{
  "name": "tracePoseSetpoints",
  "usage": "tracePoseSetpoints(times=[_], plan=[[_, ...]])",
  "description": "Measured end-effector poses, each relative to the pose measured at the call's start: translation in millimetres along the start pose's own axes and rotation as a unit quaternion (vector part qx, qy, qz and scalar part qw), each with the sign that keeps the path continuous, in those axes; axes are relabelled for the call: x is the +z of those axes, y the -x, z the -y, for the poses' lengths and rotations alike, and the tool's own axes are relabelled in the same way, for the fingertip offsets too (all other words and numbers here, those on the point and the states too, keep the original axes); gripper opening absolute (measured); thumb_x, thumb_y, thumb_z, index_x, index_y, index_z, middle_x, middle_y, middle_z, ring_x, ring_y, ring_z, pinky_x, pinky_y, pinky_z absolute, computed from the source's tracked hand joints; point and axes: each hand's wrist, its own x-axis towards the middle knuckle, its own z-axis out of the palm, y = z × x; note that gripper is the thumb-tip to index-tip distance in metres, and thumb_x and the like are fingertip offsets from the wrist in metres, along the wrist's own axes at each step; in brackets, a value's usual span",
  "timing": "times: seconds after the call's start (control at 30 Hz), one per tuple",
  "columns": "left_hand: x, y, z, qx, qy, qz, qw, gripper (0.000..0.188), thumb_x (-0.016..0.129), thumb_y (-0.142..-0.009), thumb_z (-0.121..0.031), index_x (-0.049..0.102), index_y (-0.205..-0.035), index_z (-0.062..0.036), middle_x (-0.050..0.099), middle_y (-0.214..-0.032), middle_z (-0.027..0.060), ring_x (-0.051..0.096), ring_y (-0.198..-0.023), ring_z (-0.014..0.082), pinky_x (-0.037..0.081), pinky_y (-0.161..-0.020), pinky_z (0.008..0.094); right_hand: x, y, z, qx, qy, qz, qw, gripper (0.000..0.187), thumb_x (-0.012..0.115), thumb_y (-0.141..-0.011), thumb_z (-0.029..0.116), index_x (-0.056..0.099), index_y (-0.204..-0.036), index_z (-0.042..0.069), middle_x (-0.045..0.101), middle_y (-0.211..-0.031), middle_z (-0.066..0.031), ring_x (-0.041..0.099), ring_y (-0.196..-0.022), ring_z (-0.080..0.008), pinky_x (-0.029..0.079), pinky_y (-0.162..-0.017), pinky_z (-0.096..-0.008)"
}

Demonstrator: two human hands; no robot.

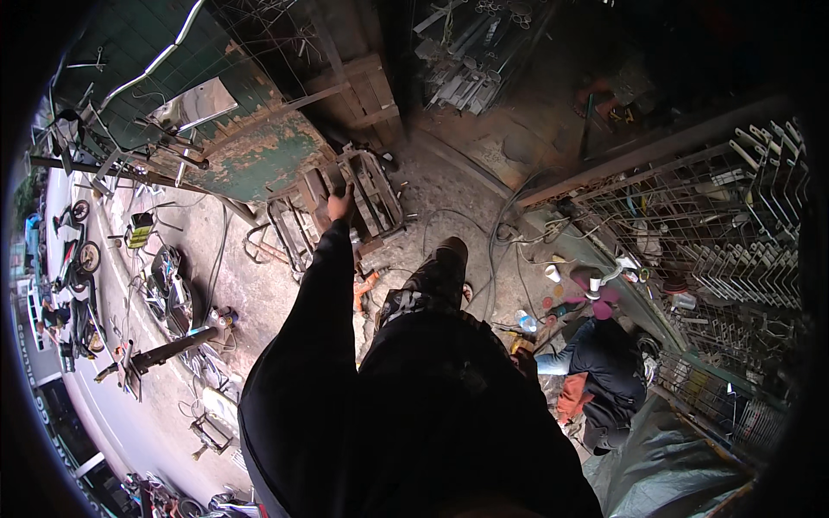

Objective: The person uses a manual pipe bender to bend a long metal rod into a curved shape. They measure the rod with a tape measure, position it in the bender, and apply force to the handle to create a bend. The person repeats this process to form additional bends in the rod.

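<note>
My left arm reaches forward, and my left hand (341, 205) is closed at the edge of a brown, flat-sided block (317, 192) whose exact kind I cannot make out. Just around it is a rusty frame of welded metal bars (373, 203). Low on my right side, my right hand (524, 361) is in deep shadow beside a small yellow-brown thing (521, 344). Its fingers do not show clearly, and whether it holds that thing is hidden. An orange tool (366, 289) lies on the floor between my left arm and my leg.
At right a person in dark clothes (615, 367) crouches near a fan with pink blades (596, 296). Black cables (494, 233) loop over the concrete. A wire rack (717, 233) with bent metal rods lines the right side. Motorcycles (82, 250) stand at left.
</note>
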Motion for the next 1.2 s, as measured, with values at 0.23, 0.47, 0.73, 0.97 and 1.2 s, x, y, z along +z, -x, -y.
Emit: tracePoseSetpoints(times=[0.23, 0.47, 0.73, 0.97, 1.2], plan=[[68, -149, -49, 0.04, 0.01, -0.138, 0.99, 0.065, 0.075, -0.09, -0.039, 0.055, -0.135, 0.0032, 0.059, -0.138, 0.0253, 0.06, -0.121, 0.0419, 0.051, -0.097, 0.0449, -46, -23, 198, 0.089, 0.044, -0.117, 0.988, 0.044, 0.062, -0.095, 0.02, 0.054, -0.138, 0.019, 0.068, -0.119, -0.0085, 0.07, -0.1, -0.0268, 0.054, -0.078, -0.0553], [71, -369, -83, 0.055, -0.008, -0.331, 0.942, 0.06, 0.06, -0.098, -0.025, 0.043, -0.145, 0.0071, 0.041, -0.15, 0.0337, 0.053, -0.128, 0.0456, 0.047, -0.107, 0.047, 12, -139, 322, -0.355, 0.421, -0.039, 0.834, 0.046, 0.057, -0.103, 0.007, 0.051, -0.148, 0.016, 0.072, -0.099, 0.004, 0.059, -0.064, -0.0042, 0.048, -0.053, -0.0175], [97, -463, 0, 0.014, -0.378, -0.441, 0.814, 0.059, 0.047, -0.101, -0.04, 0.047, -0.146, -0.0015, 0.053, -0.144, 0.0222, 0.058, -0.121, 0.0406, 0.049, -0.1, 0.0497, 77, -189, 498, -0.197, 0.284, 0.057, 0.937, 0.032, 0.058, -0.101, 0.018, 0.061, -0.132, 0.009, 0.072, -0.105, -0.0038, 0.069, -0.09, -0.0126, 0.056, -0.067, -0.0277], [100, -425, -22, -0.009, -0.295, -0.317, 0.901, 0.049, 0.047, -0.101, -0.038, 0.058, -0.138, -0.007, 0.057, -0.142, 0.0173, 0.061, -0.113, 0.0377, 0.049, -0.096, 0.0491, 71, -208, 548, -0.136, 0.339, 0.034, 0.93, 0.028, 0.06, -0.096, 0.01, 0.066, -0.123, 0.005, 0.073, -0.103, -0.0073, 0.07, -0.088, -0.0163, 0.055, -0.076, -0.0298], [151, -346, -84, 0.112, -0.464, -0.101, 0.873, 0.046, 0.048, -0.101, -0.036, 0.062, -0.135, -0.0084, 0.059, -0.14, 0.0162, 0.062, -0.113, 0.0364, 0.049, -0.095, 0.049, 69, -205, 553, -0.12, 0.341, 0.086, 0.928, 0.023, 0.067, -0.093, 0.01, 0.07, -0.115, 0.004, 0.07, -0.096, -0.005, 0.065, -0.084, -0.0128, 0.053, -0.077, -0.0282]])
